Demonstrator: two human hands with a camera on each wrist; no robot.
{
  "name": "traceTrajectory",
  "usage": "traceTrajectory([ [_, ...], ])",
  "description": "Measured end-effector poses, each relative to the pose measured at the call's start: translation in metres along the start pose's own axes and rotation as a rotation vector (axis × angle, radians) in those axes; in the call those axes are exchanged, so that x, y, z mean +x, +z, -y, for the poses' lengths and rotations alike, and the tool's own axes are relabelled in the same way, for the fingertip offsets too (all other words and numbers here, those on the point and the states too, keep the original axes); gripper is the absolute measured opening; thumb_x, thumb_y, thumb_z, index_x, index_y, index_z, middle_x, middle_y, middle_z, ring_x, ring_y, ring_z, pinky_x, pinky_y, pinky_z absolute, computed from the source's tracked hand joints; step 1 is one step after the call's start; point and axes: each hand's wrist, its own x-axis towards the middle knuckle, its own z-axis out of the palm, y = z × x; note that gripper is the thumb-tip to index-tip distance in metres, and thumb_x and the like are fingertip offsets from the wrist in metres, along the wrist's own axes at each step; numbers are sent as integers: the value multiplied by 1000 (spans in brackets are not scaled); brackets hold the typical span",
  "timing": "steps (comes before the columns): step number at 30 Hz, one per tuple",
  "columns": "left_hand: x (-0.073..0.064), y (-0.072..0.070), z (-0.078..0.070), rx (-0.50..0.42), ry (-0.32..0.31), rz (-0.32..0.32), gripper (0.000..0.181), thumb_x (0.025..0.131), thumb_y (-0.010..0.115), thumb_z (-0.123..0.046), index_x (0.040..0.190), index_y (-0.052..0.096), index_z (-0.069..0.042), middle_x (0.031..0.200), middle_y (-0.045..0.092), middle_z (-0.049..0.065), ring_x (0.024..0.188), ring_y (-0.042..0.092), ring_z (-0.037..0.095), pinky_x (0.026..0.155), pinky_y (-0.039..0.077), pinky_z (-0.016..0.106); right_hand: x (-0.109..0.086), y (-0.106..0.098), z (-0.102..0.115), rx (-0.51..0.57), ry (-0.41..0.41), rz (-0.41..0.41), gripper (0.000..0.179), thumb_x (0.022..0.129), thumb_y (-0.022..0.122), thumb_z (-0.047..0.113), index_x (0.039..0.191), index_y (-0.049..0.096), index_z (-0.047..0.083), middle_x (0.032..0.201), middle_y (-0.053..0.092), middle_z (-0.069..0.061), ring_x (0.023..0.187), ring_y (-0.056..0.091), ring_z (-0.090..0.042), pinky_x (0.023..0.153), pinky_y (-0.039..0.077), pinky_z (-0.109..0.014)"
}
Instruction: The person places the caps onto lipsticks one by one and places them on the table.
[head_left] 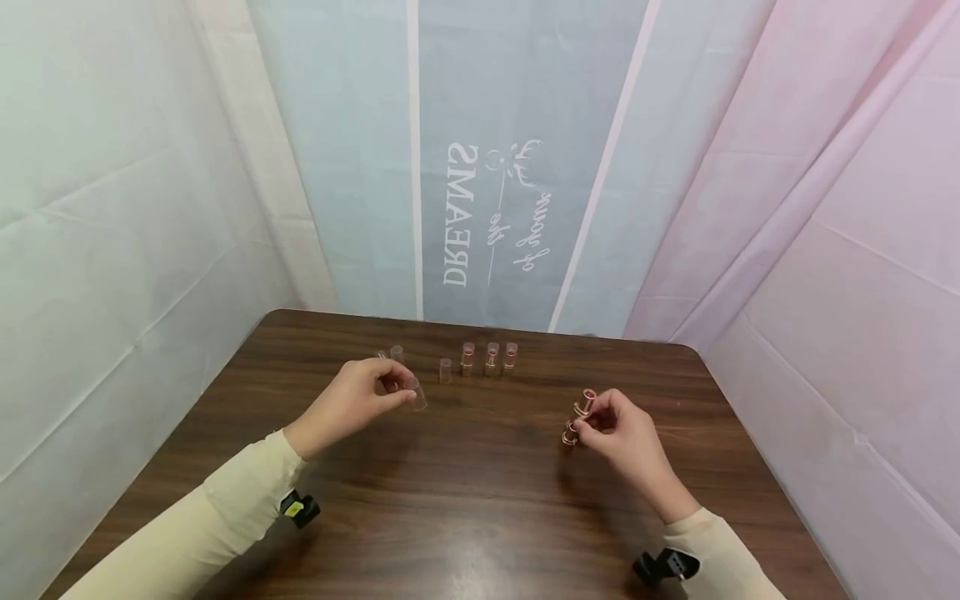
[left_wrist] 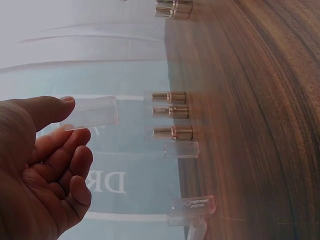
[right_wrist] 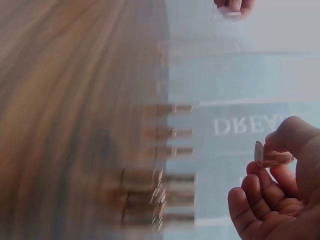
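Observation:
My left hand (head_left: 358,396) pinches a clear plastic cap (left_wrist: 92,113) between thumb and fingertips above the table. Below and behind it stand more clear caps, one with small lettering (left_wrist: 192,207) and one beside the capped lipsticks (head_left: 446,371). Three gold-coloured lipsticks with clear tops (head_left: 492,360) stand in a row at the table's far side. On the right, my right hand (head_left: 621,427) holds a small copper-coloured lipstick tube (right_wrist: 276,159) upright between thumb and index finger, its flat round end downward. Close by stands a group of gold lipsticks (right_wrist: 159,200), blurred in the right wrist view.
A dark wood-grain table (head_left: 450,500) carries everything. Pale cloth walls enclose it on the left and right, and a blue printed curtain (head_left: 487,208) hangs behind its far edge. A black wrist camera (head_left: 300,507) sits on the left sleeve.

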Motion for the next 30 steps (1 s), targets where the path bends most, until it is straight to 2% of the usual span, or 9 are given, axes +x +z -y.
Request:
traceTrajectory([
  [5,4,-2,-7,7,19,10,9,93,78,-30,99,72,-27,92,67,-13,84,61,8,75,54,30,14,13,19,99,-26,51,23,88,80,11,100,60,13,89,69,0,79,65,-14,63,55,-26],
  [12,10,-3,-20,6,51,11,9,92,79,-27,98,72,-24,90,67,-12,81,62,8,71,53,28,30,39,36,197,-20,104,22,91,79,15,111,70,12,96,69,-3,86,65,-17,74,56,-26],
  [16,12,1,-26,12,99,32,10,91,80,-26,98,73,-24,90,68,-14,82,62,5,72,53,27,33,55,40,204,-40,116,18,89,81,14,106,72,13,94,70,-1,85,66,-15,73,57,-26],
  [20,11,5,-29,9,139,45,12,90,81,-25,98,73,-24,91,69,-16,83,62,3,76,54,27,33,73,40,187,-104,132,16,88,81,13,101,71,15,93,69,2,84,66,-13,73,58,-27],
  [26,15,4,-39,-3,178,49,12,91,81,-29,100,73,-26,89,68,-19,83,62,2,77,53,28,31,95,41,177,-178,172,14,89,82,18,97,71,21,93,67,6,83,65,-10,73,58,-29],
  [30,19,3,-47,-24,215,40,14,91,81,-29,102,73,-25,89,68,-18,82,62,3,74,53,27,30,105,44,191,-219,212,13,89,82,21,96,71,23,92,67,8,84,65,-9,75,58,-35],
])
